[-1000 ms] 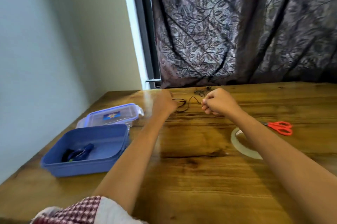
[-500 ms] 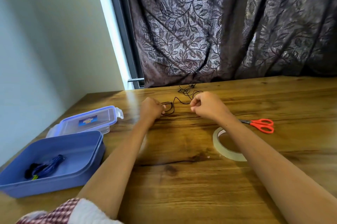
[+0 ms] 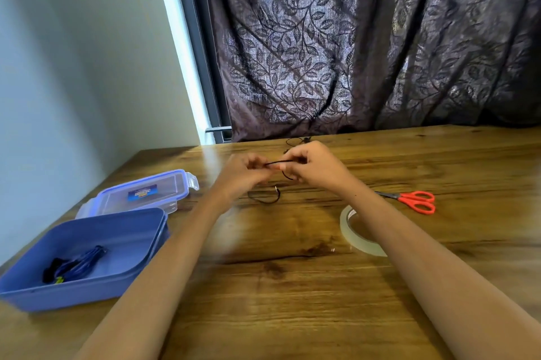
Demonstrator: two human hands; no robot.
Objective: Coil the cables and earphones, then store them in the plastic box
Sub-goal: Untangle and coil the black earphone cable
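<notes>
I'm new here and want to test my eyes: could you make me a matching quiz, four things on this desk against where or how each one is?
1. scissors
2. tape roll
3. black cable
4. blue cable

A. in the blue box
B. pinched by left hand and right hand
C. orange handles
D. pale, see-through ring

Pairs: 1-C, 2-D, 3-B, 4-A
</notes>
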